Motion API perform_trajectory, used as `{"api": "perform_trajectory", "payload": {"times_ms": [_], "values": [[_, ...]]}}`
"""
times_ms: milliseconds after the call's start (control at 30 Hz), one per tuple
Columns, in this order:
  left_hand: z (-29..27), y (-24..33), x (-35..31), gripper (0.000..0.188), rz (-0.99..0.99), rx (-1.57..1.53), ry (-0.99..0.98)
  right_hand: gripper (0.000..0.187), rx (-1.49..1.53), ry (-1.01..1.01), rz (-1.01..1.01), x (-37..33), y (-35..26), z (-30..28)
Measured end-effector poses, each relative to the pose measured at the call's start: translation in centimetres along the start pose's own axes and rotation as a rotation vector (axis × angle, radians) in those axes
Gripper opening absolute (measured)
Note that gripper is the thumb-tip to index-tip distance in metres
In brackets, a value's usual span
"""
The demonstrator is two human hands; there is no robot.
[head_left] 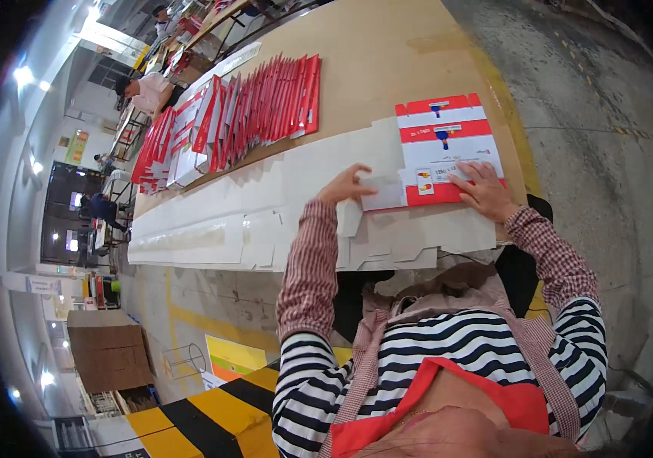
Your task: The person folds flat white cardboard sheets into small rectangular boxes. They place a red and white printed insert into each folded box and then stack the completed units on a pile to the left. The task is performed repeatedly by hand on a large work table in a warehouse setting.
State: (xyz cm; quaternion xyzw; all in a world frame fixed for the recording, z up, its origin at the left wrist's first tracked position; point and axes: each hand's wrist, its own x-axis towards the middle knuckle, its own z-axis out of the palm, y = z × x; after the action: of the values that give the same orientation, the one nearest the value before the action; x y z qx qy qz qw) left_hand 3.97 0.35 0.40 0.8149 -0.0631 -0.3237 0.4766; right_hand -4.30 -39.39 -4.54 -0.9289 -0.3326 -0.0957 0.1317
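Observation:
A flat, unfolded red and white carton lies on the white cardboard sheets at the near right part of the table. My right hand rests on its lower right part, fingers spread over the printed panel. Beside the carton's left flap is my left hand, thumb and fingers apart and bent, with nothing between them. Whether its fingertips touch the flap, I cannot tell.
Several red and white folded cartons stand in a long row at the table's far left. The brown tabletop reaches away behind them. A person sits beyond the row. Black and yellow stripes mark a surface at the lower left.

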Motion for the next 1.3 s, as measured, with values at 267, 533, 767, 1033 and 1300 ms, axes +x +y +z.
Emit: {"api": "perform_trajectory", "payload": {"times_ms": [267, 533, 767, 1033, 1300], "values": [[8.8, -4.2, -4.6, 0.024, 0.214, 0.980, 0.617, 0.037, 0.630, 0.009, -0.089, 8.8, -5.5, 1.7], [5.0, -5.2, -11.8, 0.073, 0.402, 1.235, 0.217, 0.046, 0.494, 0.046, -0.306, 11.3, -6.5, 5.5], [1.1, -7.0, -10.2, 0.057, 0.417, 0.793, 0.426, 0.045, 0.529, 0.035, -0.292, 11.5, -6.4, 5.8], [8.9, -7.9, -6.8, 0.092, 0.187, -0.557, 1.341, 0.045, 0.527, 0.017, -0.283, 11.1, -6.7, 5.2], [6.9, -7.8, -6.5, 0.019, 0.051, -0.865, 1.146, 0.051, 0.502, -0.041, -0.276, 11.4, -6.9, 5.7]]}}
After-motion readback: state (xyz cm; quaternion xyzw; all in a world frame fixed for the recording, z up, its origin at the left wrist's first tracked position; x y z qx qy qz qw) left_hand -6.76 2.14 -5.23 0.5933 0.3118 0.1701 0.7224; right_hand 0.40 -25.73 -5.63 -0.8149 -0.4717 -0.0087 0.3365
